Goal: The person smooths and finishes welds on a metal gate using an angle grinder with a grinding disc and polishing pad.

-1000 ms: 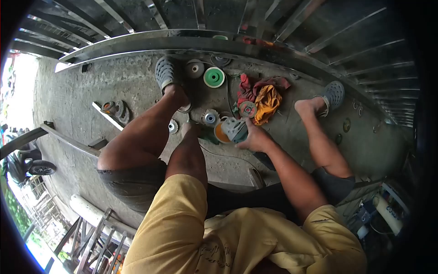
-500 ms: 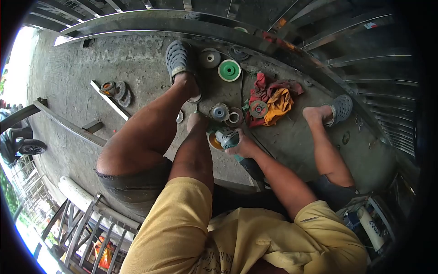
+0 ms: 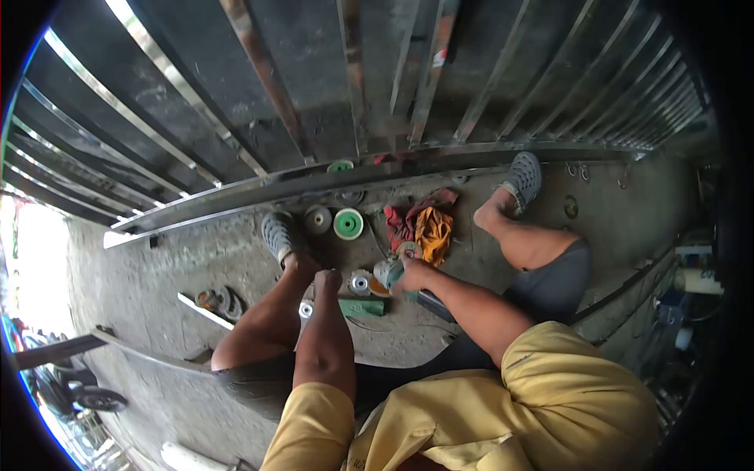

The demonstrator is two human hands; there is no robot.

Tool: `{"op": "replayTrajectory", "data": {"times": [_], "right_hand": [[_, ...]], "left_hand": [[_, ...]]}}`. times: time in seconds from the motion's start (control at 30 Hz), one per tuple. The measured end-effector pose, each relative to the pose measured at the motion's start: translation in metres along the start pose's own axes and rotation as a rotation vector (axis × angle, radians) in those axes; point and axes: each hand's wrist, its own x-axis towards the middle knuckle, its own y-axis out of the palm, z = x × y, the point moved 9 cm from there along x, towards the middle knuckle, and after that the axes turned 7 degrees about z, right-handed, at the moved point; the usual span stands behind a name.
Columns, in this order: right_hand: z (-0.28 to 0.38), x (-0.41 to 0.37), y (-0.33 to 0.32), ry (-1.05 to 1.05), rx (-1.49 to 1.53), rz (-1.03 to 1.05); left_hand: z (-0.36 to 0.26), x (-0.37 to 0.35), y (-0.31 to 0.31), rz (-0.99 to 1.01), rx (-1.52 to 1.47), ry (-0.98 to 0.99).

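My right hand (image 3: 415, 275) is wrapped round an angle grinder (image 3: 389, 272), whose dark rear body (image 3: 436, 304) runs back under my forearm. An orange-brown disc (image 3: 378, 288) shows at the grinder's head. My left hand (image 3: 328, 279) is closed, apart from the grinder and near my left shoe; whatever it may hold is hidden. Between the hands a toothed metal wheel (image 3: 360, 282) lies on the floor. A long green block (image 3: 361, 308) lies close to my left wrist.
Beyond my hands lie a green-and-white disc (image 3: 349, 224), a grey disc (image 3: 318, 220) and red and orange rags (image 3: 432, 234). A metal-barred frame (image 3: 440, 160) spans the far side. Left are worn wheels (image 3: 221, 302) and a metal strip (image 3: 204, 311); a motorcycle (image 3: 82, 392) stands farther off.
The view has tilted up, showing more of the barred frame. My left hand has moved away from the grinder, and the green block has come into sight. My right hand still holds the grinder.
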Motion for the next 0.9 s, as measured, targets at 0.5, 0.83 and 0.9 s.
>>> {"op": "replayTrajectory", "data": {"times": [0.5, 0.83, 0.9], "right_hand": [[0.044, -0.088, -0.148, -0.166, 0.984, -0.612], [0.097, -0.047, -0.135, -0.715, 1.622, -0.087], [0.091, -0.099, -0.155, -0.655, 1.478, -0.160]], "left_hand": [[-0.296, -0.291, -0.136, -0.111, -0.447, 0.563], [-0.326, -0.295, -0.222, -0.070, -0.190, 0.589], [-0.319, -0.284, -0.228, -0.018, -0.216, 0.483]]}}
